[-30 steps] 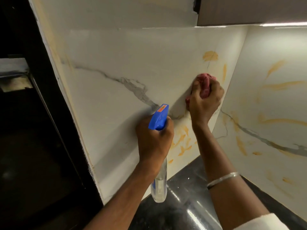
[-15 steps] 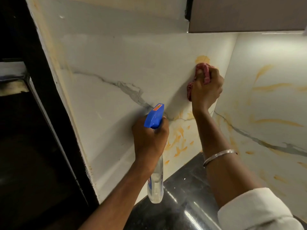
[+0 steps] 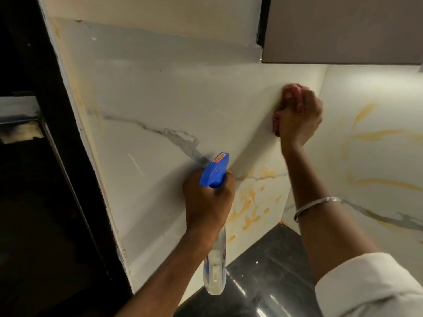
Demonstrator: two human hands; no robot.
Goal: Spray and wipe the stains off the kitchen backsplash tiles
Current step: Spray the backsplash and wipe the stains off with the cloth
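orange-stained marble backsplash tiles [image 3: 174,106] above black counter [image 3: 270,266]

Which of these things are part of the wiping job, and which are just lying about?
In the job:
- spray bottle, gripped by the left hand
- cloth, held against the tiles by the right hand
- orange stains

Just there:
- black counter
- cabinet
- bangle on the right wrist

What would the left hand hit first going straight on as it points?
Left hand would likely meet the wall tile at the grey vein, spray bottle nozzle first; the gap is unclear.
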